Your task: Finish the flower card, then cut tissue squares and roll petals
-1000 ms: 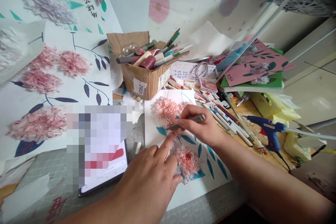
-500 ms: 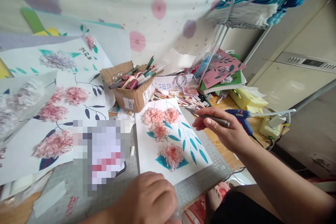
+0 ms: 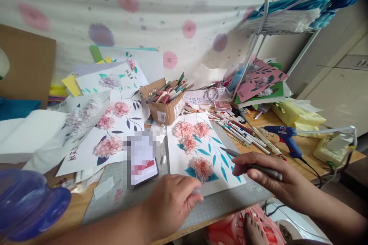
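A white sheet (image 3: 178, 168) with pink ruffled flowers (image 3: 188, 143) and painted teal leaves (image 3: 224, 173) lies on a grey cutting mat (image 3: 115, 199). Over the sheet's right side, my right hand (image 3: 258, 170) is closed around a dark grey pen (image 3: 266, 171), whose thin tip points left above the leaves. My left hand (image 3: 176, 199) is curled at the sheet's lower edge, with a small translucent object, too hidden to name, between thumb and fingers.
Behind the sheet stands a cardboard box (image 3: 165, 111) of pens. Loose markers (image 3: 244, 134) and a blue glue gun (image 3: 283, 134) lie to the right. A phone (image 3: 143, 164), flower pictures (image 3: 112, 126) and a blue-purple container (image 3: 31, 203) are at left.
The view has swung left and shows more of the table. My right hand with the pen is now lower, over the sheet's right edge. My left hand has turned, showing its thumb and a small object.
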`<action>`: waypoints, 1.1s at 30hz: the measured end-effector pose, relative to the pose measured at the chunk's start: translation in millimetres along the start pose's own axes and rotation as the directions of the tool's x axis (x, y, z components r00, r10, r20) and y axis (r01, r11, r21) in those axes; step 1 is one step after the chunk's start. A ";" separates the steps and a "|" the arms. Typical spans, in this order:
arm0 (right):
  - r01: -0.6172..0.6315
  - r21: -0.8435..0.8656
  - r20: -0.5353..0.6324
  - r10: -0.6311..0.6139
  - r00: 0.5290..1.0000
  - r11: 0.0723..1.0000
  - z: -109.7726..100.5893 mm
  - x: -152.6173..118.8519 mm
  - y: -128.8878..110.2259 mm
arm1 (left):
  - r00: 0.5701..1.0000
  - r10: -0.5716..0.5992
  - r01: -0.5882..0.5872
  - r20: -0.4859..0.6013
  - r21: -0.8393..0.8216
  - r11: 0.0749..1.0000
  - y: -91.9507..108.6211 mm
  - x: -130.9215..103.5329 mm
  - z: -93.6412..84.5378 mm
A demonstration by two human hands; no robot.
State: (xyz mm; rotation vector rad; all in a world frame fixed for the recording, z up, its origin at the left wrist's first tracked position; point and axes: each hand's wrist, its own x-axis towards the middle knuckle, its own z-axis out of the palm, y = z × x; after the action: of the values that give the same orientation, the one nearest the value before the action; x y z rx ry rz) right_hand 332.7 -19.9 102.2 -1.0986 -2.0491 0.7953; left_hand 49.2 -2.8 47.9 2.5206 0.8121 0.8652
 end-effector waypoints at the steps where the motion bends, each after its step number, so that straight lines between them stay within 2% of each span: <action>1: -0.008 0.010 0.006 0.008 1.000 1.000 2.6 0.6 -1.6 | 0.999 -0.037 0.037 -0.005 -0.022 0.999 0.2 0.0 0.7; 6: 0.040 0.156 0.106 -0.057 0.993 0.987 13.7 4.9 -17.0 | 0.980 -0.200 0.197 -0.006 -0.164 0.967 -2.9 3.5 -0.1; 9: 0.062 0.305 0.034 -0.076 0.997 0.950 20.6 10.3 -22.0 | 0.963 -0.269 0.266 0.033 -0.296 0.917 -6.2 5.1 -1.3; 12: 0.043 0.470 -0.073 -0.009 0.997 0.882 31.3 17.7 -18.7 | 0.939 -0.329 0.342 0.103 -0.413 0.844 -7.2 5.3 -2.0; 15: -0.032 0.576 -0.083 0.098 0.992 0.817 42.4 24.4 -13.8 | 0.930 -0.338 0.366 0.145 -0.459 0.810 -5.4 5.0 -3.2; 17: -0.057 0.604 -0.073 0.127 0.989 0.795 47.3 28.1 -12.6 | 0.928 -0.339 0.370 0.152 -0.467 0.804 -3.6 5.4 -4.4; 20: -0.071 0.595 -0.051 0.127 0.991 0.800 49.9 32.1 -13.7 | 0.931 -0.332 0.365 0.153 -0.458 0.811 -1.6 7.0 -7.0; 23: -0.093 0.523 -0.036 0.131 0.991 0.847 48.5 34.2 -15.8 | 0.937 -0.317 0.349 0.145 -0.410 0.843 -1.0 8.6 -9.6; 27: -0.054 0.437 -0.061 0.090 0.994 0.898 44.6 34.5 -16.4 | 0.947 -0.289 0.321 0.141 -0.347 0.881 -1.5 8.9 -10.5; 33: -0.023 0.358 -0.074 0.053 0.996 0.933 38.9 33.4 -15.9 | 0.954 -0.269 0.298 0.130 -0.356 0.886 -3.1 7.2 -9.4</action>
State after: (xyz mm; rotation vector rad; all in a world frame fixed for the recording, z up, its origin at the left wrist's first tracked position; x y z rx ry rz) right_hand 280.8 -5.9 100.4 -0.9489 -1.7307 1.0747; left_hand 46.5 5.3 56.6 2.0286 0.8713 0.7376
